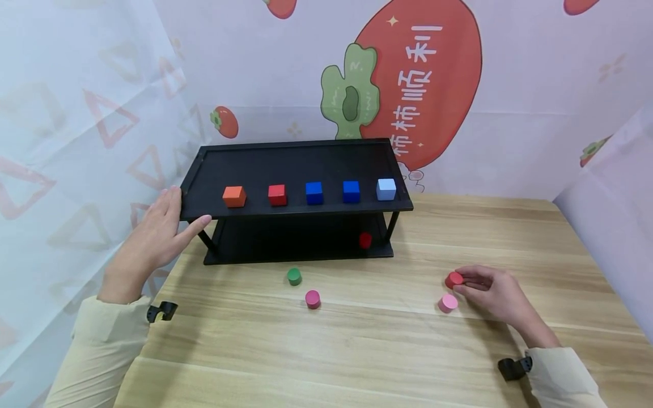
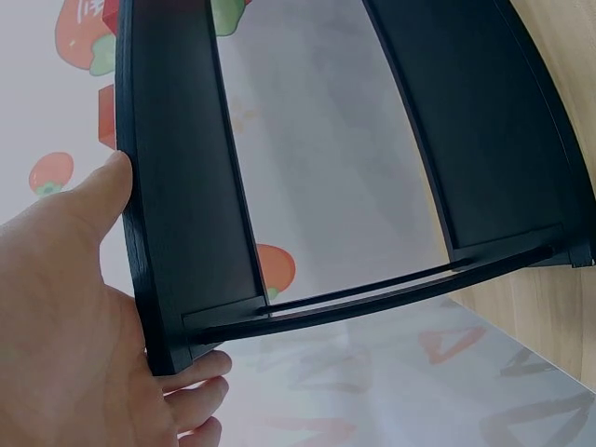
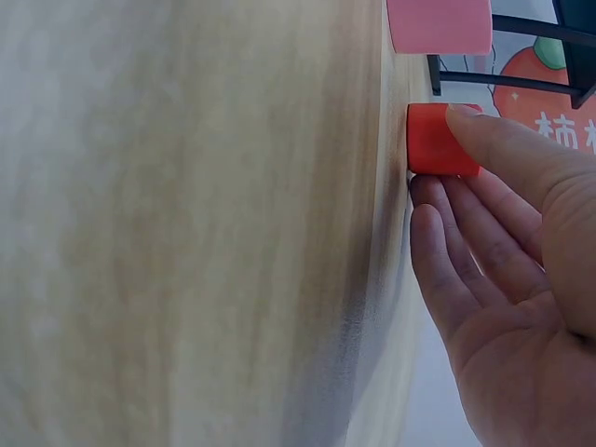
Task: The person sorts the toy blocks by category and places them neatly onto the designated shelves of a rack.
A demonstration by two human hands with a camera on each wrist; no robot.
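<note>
The right hand (image 1: 492, 292) pinches a small bright-red cylinder (image 1: 453, 279) between thumb and fingers, to the right of and nearer me than a black two-tier rectangular shelf (image 1: 293, 156); whether the piece is clear of the wood-grained table (image 1: 388, 351), I cannot tell from my remote feeds. A pale-pink cylinder (image 1: 448, 304) stands just beside it, on the side away from the shelf. At the shelf's left end, I have the left hand (image 1: 153, 232) spread around the near corner, thumb against the front edge and fingers along the side. On the shelf's top tier, from left to right along the front, sit an orange cube (image 1: 234, 196), a red cube (image 1: 278, 195), two deep-blue cubes (image 1: 314, 193) and a light-blue cube (image 1: 386, 190). A dark-red piece (image 1: 365, 241) stands on its lower tier, toward the right end. In front of the shelf, on my side, are a green cylinder (image 1: 294, 276) and a magenta cylinder (image 1: 313, 300). Behind the shelf hangs a white backdrop (image 1: 285, 68) printed with orange-red fruit.
</note>
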